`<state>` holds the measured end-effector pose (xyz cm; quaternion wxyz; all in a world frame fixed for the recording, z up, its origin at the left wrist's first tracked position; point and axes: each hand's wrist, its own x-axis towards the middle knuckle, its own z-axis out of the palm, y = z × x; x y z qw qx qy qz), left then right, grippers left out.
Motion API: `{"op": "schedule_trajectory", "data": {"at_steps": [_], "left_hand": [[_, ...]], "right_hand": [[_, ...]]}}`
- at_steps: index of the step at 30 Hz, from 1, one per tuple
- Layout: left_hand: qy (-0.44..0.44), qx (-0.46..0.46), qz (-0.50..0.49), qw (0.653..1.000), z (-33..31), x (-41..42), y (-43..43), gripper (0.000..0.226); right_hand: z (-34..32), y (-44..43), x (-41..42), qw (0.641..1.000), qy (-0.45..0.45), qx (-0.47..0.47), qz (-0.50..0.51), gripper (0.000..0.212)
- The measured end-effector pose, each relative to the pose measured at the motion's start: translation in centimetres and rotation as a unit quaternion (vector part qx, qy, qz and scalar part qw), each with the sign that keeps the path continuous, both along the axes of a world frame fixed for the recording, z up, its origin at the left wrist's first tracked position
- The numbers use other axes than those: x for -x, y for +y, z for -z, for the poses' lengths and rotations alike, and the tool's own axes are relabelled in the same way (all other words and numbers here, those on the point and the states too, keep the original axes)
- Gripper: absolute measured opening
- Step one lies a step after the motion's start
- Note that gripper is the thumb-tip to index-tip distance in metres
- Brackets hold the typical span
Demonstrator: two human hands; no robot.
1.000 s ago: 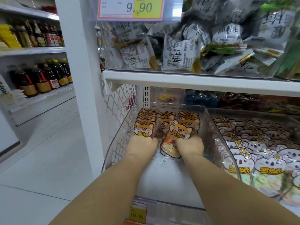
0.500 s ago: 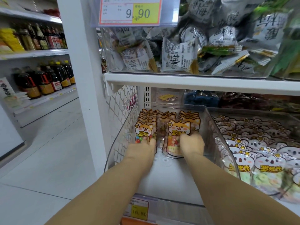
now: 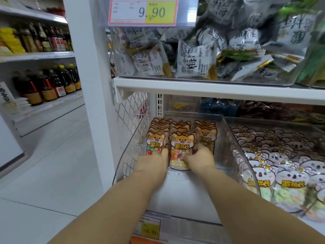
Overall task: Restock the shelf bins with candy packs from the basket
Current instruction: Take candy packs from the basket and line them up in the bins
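A pale tiled floor is recorded left; shelving stocked with bottles is noted beyond a white upright.

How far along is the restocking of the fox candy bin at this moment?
Done: three rows of fox candy packs stand at the back of the clear bin. In hand: the left hand and right hand touch the front packs, the middle one between them. Left: the bin's front half is bare, so more packs seem to fit.
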<state>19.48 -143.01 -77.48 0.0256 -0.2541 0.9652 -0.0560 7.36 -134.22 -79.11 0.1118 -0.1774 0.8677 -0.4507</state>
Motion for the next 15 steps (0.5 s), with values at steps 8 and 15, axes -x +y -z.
{"op": "schedule_trajectory", "data": {"at_steps": [8,15], "left_hand": [[-0.042,-0.005,0.037,0.998,-0.54,-0.5,-0.26,0.073],[-0.072,0.094,0.114,0.986,-0.7,-0.77,-0.09,0.054]], "right_hand": [[-0.23,0.29,-0.53,0.999,0.018,0.025,0.02,0.028],[-0.01,-0.69,-0.57,0.998,-0.004,0.044,0.042,0.049]]}}
